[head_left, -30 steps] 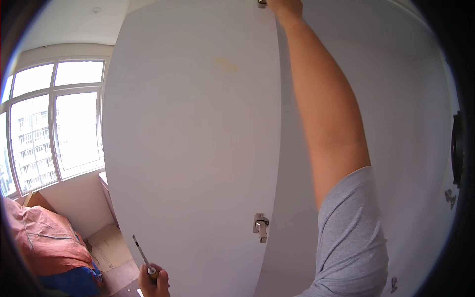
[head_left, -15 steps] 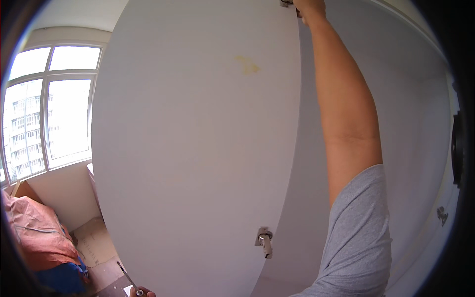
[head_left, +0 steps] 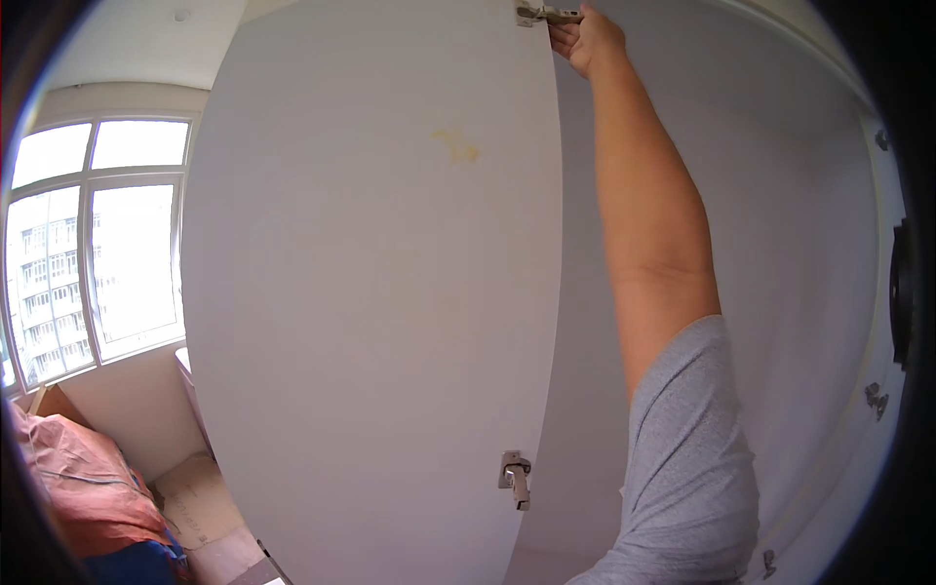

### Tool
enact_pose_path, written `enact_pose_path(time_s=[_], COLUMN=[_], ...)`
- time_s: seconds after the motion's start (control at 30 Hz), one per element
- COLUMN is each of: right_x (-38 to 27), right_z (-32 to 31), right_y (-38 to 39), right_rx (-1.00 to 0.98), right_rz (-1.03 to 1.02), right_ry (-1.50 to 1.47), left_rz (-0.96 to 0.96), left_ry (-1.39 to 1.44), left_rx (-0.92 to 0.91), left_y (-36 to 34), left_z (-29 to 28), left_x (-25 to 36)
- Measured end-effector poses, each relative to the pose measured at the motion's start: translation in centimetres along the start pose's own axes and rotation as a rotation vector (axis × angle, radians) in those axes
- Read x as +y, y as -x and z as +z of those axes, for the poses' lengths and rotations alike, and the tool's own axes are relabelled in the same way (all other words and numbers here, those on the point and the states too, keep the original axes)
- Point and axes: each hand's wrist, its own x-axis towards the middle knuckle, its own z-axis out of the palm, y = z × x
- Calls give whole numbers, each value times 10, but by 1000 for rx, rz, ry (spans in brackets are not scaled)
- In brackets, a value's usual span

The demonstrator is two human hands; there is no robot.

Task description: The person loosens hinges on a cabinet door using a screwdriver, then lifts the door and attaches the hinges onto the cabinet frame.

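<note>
My right hand (head_left: 591,45) is raised to the upper metal hinge (head_left: 548,16) on a pale cabinet door (head_left: 375,292). Its thumb is at the hinge arm's end and its fingers are loosely bent and apart below it, beside the door's edge. A second hinge (head_left: 516,478) is on the same door lower down, with a yellowish stain (head_left: 458,146) above. A thin metal tool shaft (head_left: 268,558) pokes up at the lower left; my left hand is out of sight below it.
The cabinet interior (head_left: 799,292) is on the right, with metal fittings (head_left: 875,400) along its frame. At left are a window (head_left: 132,263), a pink-red tarpaulin bundle (head_left: 83,473) over something blue, and cardboard (head_left: 195,497) on the floor.
My left hand and the tool it held have sunk out of view except for the shaft's tip. My right fingers now show below the upper hinge. The view has shifted slightly.
</note>
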Motion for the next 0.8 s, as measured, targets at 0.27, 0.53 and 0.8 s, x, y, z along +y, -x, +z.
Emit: enact_pose_path(time_s=[0.27, 0.53, 0.8], right_x=[32, 55, 71], right_z=[-16, -26, -64], right_y=[12, 57, 199], right_rx=[-35, -56, -264], right_rz=[36, 48, -21], right_ry=[-413, -315, 357], left_rz=[-121, -167, -128], left_ry=[-67, -95, -96], left_rx=[83, 62, -31], left_y=[22, 46, 59], left_z=[-7, -13, -28], left_x=[9, 7, -6])
